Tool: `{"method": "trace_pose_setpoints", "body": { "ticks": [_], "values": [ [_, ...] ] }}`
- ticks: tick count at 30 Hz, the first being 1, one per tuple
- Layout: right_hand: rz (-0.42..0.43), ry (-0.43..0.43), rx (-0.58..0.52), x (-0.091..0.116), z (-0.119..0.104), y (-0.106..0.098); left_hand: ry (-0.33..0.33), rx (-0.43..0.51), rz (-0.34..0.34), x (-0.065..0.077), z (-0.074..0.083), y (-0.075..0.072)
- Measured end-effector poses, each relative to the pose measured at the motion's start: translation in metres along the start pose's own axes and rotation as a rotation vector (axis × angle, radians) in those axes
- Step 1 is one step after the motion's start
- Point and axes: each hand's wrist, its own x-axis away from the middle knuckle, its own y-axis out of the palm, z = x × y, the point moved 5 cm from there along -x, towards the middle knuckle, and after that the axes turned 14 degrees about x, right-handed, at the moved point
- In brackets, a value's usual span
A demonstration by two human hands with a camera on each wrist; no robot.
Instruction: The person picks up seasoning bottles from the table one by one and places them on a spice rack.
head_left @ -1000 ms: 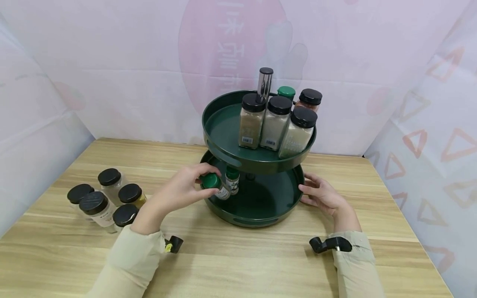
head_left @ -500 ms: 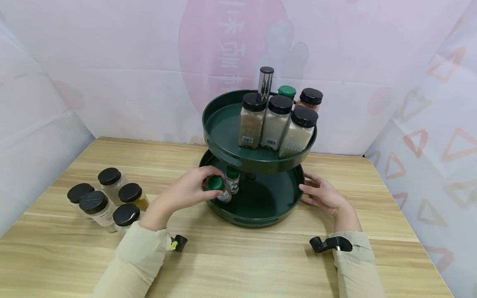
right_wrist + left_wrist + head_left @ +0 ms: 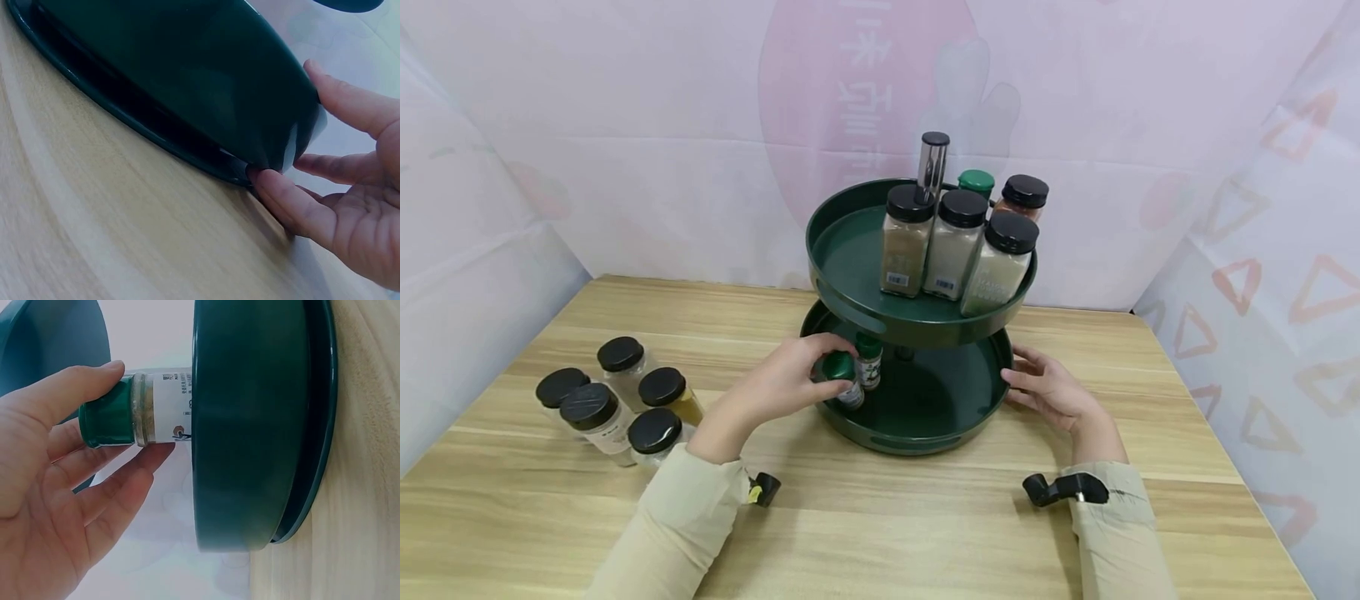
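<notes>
My left hand (image 3: 782, 382) pinches a spice jar (image 3: 839, 367) by its green cap, thumb on one side and fingers on the other. The jar stands inside the lower tier of a dark green two-tier turntable (image 3: 936, 408). In the left wrist view its green cap and white label (image 3: 170, 409) show, while the wall hides its base. Beside it stands a second green-capped jar (image 3: 870, 368). At the lower tier's right side, my right hand (image 3: 1051, 390) touches the outer wall with extended fingers, thumb at the rim (image 3: 294, 47).
On the upper tier (image 3: 853, 237) stand several black-capped square jars (image 3: 906, 250), a green-capped jar (image 3: 976, 182) and a metal handle post (image 3: 933, 162). Several black-lidded jars (image 3: 606, 421) sit on the wooden table (image 3: 880, 533) at left, near my left forearm.
My left hand has moved slightly right with the green-capped jar, which has gone from tilted to nearly upright beside the second jar. My right hand has stayed at the tray's side.
</notes>
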Motion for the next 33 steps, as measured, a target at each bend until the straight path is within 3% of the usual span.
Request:
{"method": "trace_pose_setpoints", "body": {
  "ticks": [8,25,33],
  "values": [
    [0.014,-0.003,0.007,-0.002,0.0002,-0.0026,0.005,0.003,0.008,-0.0011,0.0026,0.001],
    [-0.037,-0.035,0.035,0.0019,-0.0025,-0.0028,-0.003,-0.008,0.03,-0.0045,0.0029,0.0041],
    [-0.064,-0.038,0.065,0.0014,-0.0009,0.0008,-0.007,-0.019,0.042,0.0003,0.0013,0.0054]
  ]
}}
